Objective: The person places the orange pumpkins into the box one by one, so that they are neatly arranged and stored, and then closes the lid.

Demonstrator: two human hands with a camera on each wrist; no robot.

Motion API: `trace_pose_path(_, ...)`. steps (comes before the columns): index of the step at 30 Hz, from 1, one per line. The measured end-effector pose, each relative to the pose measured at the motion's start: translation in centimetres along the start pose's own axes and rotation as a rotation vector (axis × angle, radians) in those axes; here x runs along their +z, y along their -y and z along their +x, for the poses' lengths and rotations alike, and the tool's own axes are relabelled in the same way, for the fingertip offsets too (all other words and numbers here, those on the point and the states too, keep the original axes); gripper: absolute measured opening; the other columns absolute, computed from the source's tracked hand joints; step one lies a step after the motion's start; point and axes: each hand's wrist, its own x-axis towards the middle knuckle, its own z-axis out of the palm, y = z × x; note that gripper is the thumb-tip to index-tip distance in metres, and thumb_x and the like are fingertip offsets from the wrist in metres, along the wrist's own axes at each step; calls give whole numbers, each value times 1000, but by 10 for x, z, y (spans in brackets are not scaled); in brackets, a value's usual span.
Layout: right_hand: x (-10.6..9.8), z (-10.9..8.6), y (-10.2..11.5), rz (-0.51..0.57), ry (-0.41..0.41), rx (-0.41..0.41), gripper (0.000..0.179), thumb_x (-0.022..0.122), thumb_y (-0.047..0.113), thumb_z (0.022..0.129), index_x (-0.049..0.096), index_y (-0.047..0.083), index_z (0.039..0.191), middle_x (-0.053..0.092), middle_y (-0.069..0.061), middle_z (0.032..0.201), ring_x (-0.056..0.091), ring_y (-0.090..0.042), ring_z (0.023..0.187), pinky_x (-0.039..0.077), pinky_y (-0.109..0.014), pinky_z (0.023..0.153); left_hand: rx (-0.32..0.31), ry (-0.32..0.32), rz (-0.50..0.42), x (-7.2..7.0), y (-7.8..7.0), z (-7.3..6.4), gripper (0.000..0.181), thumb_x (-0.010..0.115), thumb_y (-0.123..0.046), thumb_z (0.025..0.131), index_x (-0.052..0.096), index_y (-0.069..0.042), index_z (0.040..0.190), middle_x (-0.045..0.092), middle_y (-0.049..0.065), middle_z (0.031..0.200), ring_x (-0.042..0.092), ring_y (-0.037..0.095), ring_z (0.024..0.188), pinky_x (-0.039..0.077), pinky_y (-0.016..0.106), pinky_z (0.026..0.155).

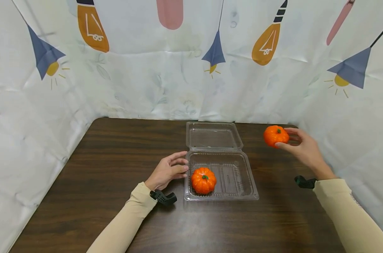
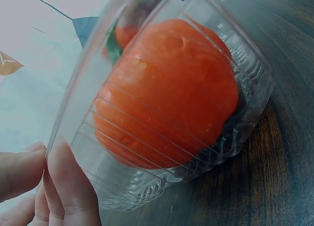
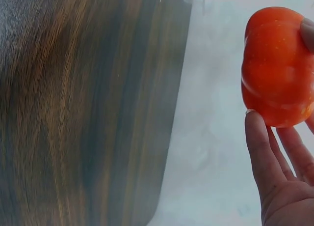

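A clear plastic clamshell container (image 1: 232,175) lies with its lid (image 1: 214,135) folded back behind it. One small orange pumpkin (image 1: 203,180) with a green stem sits in the container's near left corner; through the clear wall the left wrist view shows its side (image 2: 167,98). My left hand (image 1: 169,170) pinches the container's left rim between thumb and fingers (image 2: 73,186). At the right, my right hand (image 1: 302,147) grips a second orange pumpkin (image 1: 275,136), raised over the table's far right corner. In the right wrist view, fingertips press on the sides of this pumpkin (image 3: 277,69).
The dark wood-grain table (image 1: 115,158) extends to both sides of the container. A white curtain (image 1: 147,80) printed with lamps and bulbs hangs along the back and sides, close to the table's edges. Each wrist carries a black band (image 1: 163,198).
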Motion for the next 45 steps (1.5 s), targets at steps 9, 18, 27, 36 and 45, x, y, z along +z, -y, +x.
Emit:
trace_pose_path(9, 6, -3, 11, 20, 3, -69, 74, 79, 44, 90, 50, 14, 151, 54, -18, 147, 46, 24, 99, 49, -7, 74, -4, 9, 7, 1, -1, 1, 67, 68, -4, 96, 41, -6, 157, 57, 22, 131, 68, 12, 91, 66, 30, 82)
trace_pose_path(18, 15, -3, 27, 52, 30, -104, 71, 81, 39, 90, 50, 16, 150, 56, -16, 144, 49, 21, 101, 51, -7, 76, -10, -7, 11, 0, -1, -1, 66, 68, -4, 96, 42, -7, 157, 57, 20, 129, 67, 14, 90, 66, 31, 83)
trace_pose_path(27, 25, -4, 33, 98, 72, -155, 70, 83, 32, 89, 51, 15, 149, 55, -14, 143, 57, 22, 97, 54, -6, 79, 0, -2, 19, -1, -1, -1, 66, 67, -4, 96, 41, -6, 157, 57, 21, 130, 67, 14, 90, 66, 31, 83)
trace_pose_path(36, 32, -6, 40, 145, 103, -199, 69, 83, 27, 89, 50, 14, 149, 51, -12, 147, 59, 19, 100, 54, -4, 81, 1, 8, 9, -1, -1, 0, 67, 68, -4, 96, 39, -4, 158, 57, 20, 129, 68, 12, 91, 66, 30, 83)
trace_pose_path(45, 38, -8, 46, 179, 115, -231, 67, 84, 24, 88, 52, 14, 146, 52, -11, 145, 61, 18, 102, 54, -4, 85, 3, 8, 18, -1, -1, -1, 67, 67, -5, 97, 39, -5, 158, 57, 19, 128, 68, 12, 90, 65, 29, 83)
